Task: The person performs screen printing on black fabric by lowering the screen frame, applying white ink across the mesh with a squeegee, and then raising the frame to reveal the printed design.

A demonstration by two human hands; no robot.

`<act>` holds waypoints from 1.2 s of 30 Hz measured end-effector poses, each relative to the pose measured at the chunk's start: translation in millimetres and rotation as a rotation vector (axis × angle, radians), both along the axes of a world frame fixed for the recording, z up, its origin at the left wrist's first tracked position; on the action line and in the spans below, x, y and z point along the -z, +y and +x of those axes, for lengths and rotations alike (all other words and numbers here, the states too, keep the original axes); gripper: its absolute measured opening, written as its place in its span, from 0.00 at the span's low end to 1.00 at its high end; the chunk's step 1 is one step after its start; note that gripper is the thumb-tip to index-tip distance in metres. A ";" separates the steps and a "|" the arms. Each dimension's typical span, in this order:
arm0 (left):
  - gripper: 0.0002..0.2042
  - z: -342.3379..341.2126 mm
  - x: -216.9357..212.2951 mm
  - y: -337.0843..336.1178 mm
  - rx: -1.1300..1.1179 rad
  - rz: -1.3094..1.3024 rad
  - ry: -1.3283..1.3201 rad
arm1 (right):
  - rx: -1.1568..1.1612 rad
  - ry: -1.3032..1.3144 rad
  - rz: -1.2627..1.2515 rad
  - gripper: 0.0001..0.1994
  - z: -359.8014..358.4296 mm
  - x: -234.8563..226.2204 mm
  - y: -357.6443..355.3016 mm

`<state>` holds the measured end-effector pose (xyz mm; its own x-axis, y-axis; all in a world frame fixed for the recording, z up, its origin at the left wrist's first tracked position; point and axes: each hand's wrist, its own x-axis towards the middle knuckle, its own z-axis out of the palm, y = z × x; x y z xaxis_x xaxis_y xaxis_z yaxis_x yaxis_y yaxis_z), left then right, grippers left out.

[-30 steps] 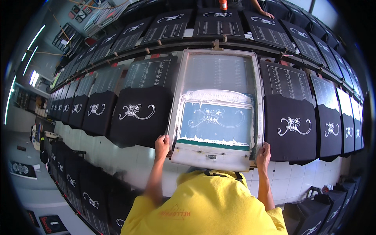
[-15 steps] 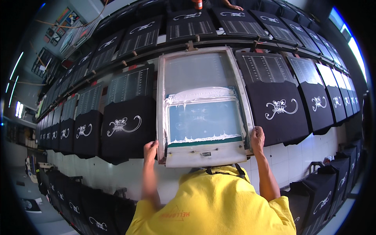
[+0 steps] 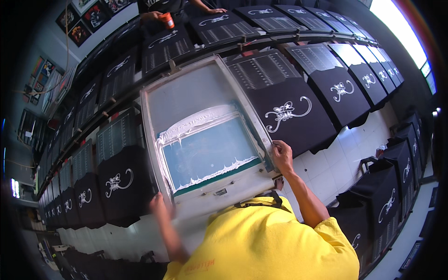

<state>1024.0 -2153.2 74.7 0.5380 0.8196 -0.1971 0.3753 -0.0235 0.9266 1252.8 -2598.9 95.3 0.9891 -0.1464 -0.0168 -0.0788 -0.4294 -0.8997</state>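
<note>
A pale-framed printing screen with a teal mesh and a line of white ink lies over a long table of black shirts. My left hand grips its lower left corner and is blurred. My right hand holds the frame's right edge near the bottom. A black shirt with a white curly print lies just right of the screen. Another printed black shirt lies to its left. My yellow shirt fills the lower middle.
Rows of black shirts on pallets run left and right along the table and on a far row. At the top, another person's hand holds an orange cup. Black bags hang along the near right side.
The view has swung so the screen sits tilted and closer. Both hands stay on the frame as it shifts along the row; a freshly printed shirt now shows on its right.
</note>
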 end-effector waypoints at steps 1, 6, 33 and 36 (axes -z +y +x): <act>0.15 4.7 1.5 -16.9 -0.028 0.012 -0.008 | -0.007 0.014 0.007 0.12 5.9 -2.0 -16.2; 0.15 43.8 -0.7 -116.9 -0.018 0.044 0.087 | -0.002 -0.047 0.041 0.12 48.1 9.6 -118.0; 0.18 181.4 16.1 -351.2 0.138 0.198 0.056 | 0.029 -0.037 -0.013 0.09 170.4 26.0 -362.1; 0.18 186.8 19.9 -353.5 0.072 0.178 0.022 | 0.024 -0.027 -0.011 0.10 176.0 27.8 -359.3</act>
<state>1210.9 -2506.7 54.8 0.5936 0.8022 -0.0647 0.3865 -0.2137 0.8972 1428.8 -2958.2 67.5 0.9854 -0.1699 0.0116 -0.0649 -0.4376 -0.8968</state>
